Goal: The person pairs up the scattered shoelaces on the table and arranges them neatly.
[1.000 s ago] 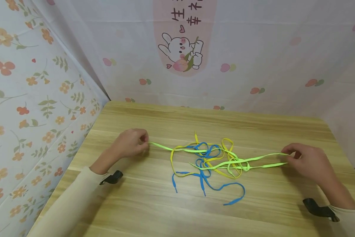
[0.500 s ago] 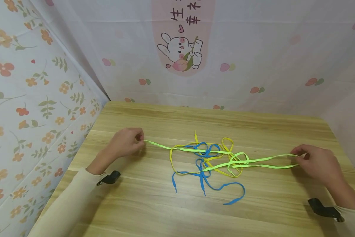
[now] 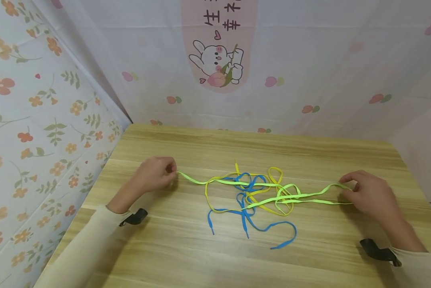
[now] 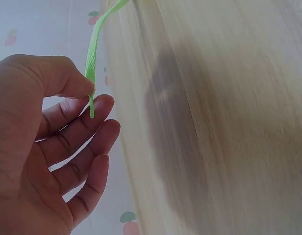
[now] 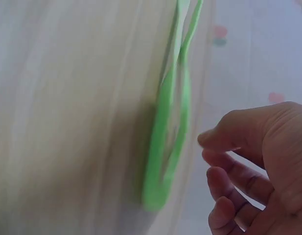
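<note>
A green shoelace [image 3: 269, 199] runs over and among a blue shoelace [image 3: 271, 228] and a yellow shoelace [image 3: 206, 194], tangled together on the table. Between thumb and index finger, my left hand [image 3: 156, 174] pinches one end of the green shoelace; its tip [image 4: 91, 106] pokes out below the thumb in the left wrist view. Over the table's right part, my right hand [image 3: 370, 196] is beside a folded loop of the green shoelace. In the right wrist view this loop [image 5: 160, 147] hangs apart from the fingers, which are loosely bent and hold nothing.
The wooden table [image 3: 186, 256] meets a printed cloth [image 3: 291, 52] at its back edge. A floral cloth [image 3: 57, 120] hangs along the left side. Black wrist mounts [image 3: 134, 217] stick out from both sleeves.
My right hand first drew the green loop to the right, then let it go and shifted back left, and the strand slackened. My left hand moved slightly left, keeping its end.
</note>
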`<state>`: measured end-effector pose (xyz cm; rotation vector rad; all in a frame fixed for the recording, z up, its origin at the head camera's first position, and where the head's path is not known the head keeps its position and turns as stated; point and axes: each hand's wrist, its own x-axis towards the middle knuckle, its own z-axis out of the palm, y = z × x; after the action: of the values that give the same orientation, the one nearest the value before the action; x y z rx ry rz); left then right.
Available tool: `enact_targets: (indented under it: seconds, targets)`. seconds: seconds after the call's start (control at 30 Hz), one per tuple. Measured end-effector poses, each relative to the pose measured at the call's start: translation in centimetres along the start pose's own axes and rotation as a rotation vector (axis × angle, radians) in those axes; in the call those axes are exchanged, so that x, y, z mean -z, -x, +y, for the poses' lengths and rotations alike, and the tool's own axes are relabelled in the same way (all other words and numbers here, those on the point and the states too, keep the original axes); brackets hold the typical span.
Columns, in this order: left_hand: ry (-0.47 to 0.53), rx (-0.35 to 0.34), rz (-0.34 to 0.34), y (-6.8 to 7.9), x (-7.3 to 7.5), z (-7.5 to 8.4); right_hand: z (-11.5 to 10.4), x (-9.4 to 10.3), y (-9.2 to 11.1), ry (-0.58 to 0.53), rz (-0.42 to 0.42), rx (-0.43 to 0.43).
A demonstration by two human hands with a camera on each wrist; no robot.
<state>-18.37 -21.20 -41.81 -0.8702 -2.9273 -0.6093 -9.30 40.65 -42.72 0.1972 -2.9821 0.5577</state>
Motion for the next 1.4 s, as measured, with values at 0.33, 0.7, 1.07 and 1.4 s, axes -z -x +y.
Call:
enact_targets:
  seconds: [0.33, 0.7, 1.07, 1.4]
  targets:
    - [0.007, 0.007, -0.014, -0.4, -0.4, 0.6, -6.5, -1.8, -0.8, -0.048, -0.03, 0.123]
    - [0.012, -0.006, -0.017, -0.6, -0.6, 0.7, -10.1, -4.1, -1.0, -0.19, 0.039, 0.315]
    - [0.023, 0.009, -0.044, -0.4, -0.9, 0.8, -12.1, -6.0, -2.3, -0.191, -0.061, 0.308]
    - [0.02, 0.024, -0.051, -0.1, -1.0, 0.8, -12.0, -6.3, -3.1, -0.162, -0.085, 0.32]
